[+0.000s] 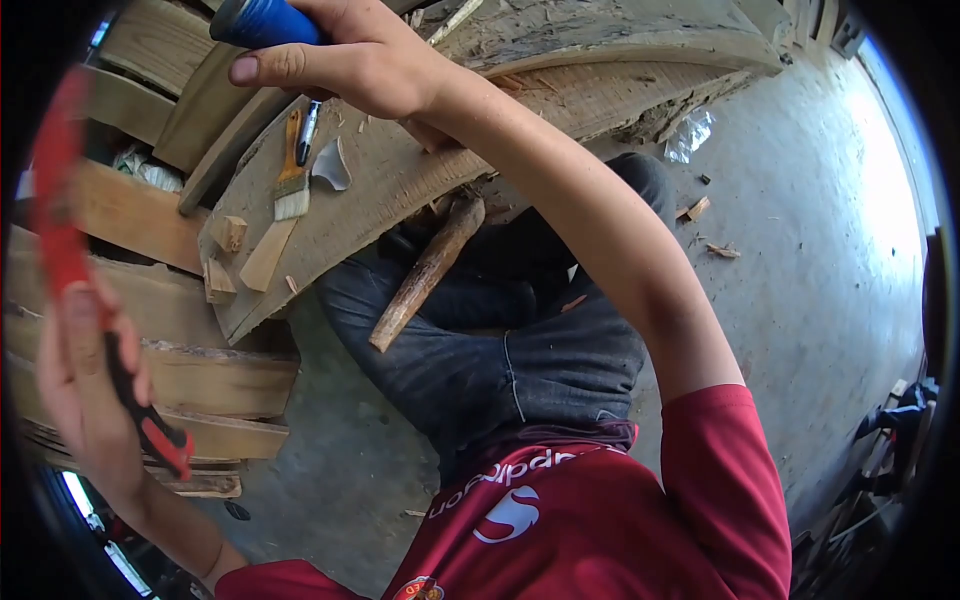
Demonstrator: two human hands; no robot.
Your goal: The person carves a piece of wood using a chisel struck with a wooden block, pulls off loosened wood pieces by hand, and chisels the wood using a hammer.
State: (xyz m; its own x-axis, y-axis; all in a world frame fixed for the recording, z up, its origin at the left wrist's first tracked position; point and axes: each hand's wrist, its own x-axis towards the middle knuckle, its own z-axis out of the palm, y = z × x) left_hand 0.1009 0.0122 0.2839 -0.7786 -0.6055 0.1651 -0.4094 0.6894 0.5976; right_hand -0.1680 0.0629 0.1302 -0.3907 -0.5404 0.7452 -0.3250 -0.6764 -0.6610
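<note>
At the left edge my left hand is closed round the black and red handle of a red tool, whose upper part is blurred. My right hand reaches across at the top and grips a blue cylindrical object with a dark end. Beneath the right hand lies a large curved wooden slab. On the slab are a paintbrush, a marker, a grey-white curved shard and small wood blocks.
A rough wooden stick lies across my jeans. Planks are stacked at the left. Wood chips and clear crumpled plastic lie on the concrete floor. Dark clutter stands at the right edge.
</note>
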